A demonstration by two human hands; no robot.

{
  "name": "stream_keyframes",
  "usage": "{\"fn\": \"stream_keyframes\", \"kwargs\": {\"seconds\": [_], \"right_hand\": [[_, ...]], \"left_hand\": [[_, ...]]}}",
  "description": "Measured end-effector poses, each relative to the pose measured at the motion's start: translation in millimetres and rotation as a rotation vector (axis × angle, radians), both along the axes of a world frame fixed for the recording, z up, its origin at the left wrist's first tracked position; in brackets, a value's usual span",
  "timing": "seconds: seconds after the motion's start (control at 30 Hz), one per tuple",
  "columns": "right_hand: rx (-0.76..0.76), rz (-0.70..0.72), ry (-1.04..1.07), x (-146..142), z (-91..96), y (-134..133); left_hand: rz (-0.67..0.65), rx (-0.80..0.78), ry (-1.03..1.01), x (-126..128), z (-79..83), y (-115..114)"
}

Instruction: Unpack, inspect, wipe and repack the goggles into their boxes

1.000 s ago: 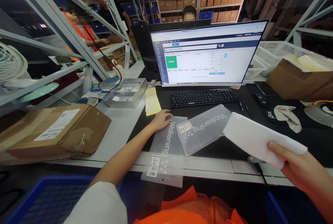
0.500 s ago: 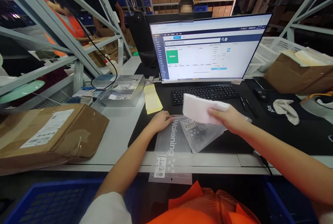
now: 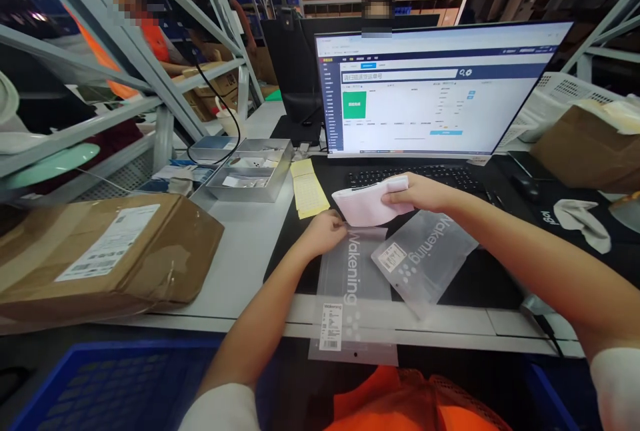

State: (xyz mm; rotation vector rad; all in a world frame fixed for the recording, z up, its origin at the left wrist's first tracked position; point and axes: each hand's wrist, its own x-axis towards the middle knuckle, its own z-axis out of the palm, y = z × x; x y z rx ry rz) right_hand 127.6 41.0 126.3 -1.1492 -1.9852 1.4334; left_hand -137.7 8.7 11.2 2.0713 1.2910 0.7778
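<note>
Leftward has come the folded white packet [image 3: 367, 209], now just above the upper edge of the clear bag [image 3: 370, 284] on the counter [image 3: 237, 237]. The right hand [image 3: 407, 192] grips one end closed, seemingly to leave the other free. The left hand [image 3: 327, 231] curls at the bag's edge, perhaps steadying it; whether it pinches, I cannot tell.

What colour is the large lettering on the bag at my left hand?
The lettering is white; the head view shows it.
</note>
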Motion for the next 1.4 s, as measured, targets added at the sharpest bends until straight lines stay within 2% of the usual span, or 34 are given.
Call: {"fn": "stream_keyframes", "kwargs": {"seconds": [0.07, 0.2, 0.4, 0.53, 0.77, 0.9, 1.03, 1.13, 1.23, 1.3, 1.4], "right_hand": [[-0.006, 0.022, -0.004, -5, -1.4, 2], [0.115, 0.066, -0.105, -12, -9.3, 8], [0.182, 0.038, -0.166, -5, -14.3, 12], [0.106, -0.005, -0.118, 2, -12.3, 10], [-0.166, -0.113, 0.176, 13, -10.1, 6], [-0.183, -0.099, 0.185, 15, -9.2, 3], [-0.173, -0.093, 0.186, 15, -8.0, 1], [-0.186, -0.074, 0.222, 16, -1.4, 0], [-0.162, -0.062, 0.252, 21, 15.1, -1], [-0.125, -0.028, 0.269, 27, 31.7, -3], [-0.033, 0.056, 0.242, 35, 61.3, -8]], "left_hand": [[-0.057, -0.011, -0.019, 0, 0.5, 0], [-0.137, 0.022, -0.039, -3, -1.4, 3], [-0.049, 0.089, -0.077, -6, 0.7, 5], [-0.043, 0.077, -0.170, -6, 7.0, 4], [-0.033, -0.013, -0.357, -12, 10.3, 3], [-0.080, -0.077, -0.342, -17, 15.8, 1], [-0.123, -0.115, -0.242, -19, 25.8, -3], [-0.149, -0.092, -0.180, -16, 35.2, -9], [-0.160, -0.041, -0.160, -12, 53.2, -20], [-0.187, 0.009, -0.106, -10, 73.5, -30], [-0.244, 0.116, 0.039, -9, 114.1, -46]]}}
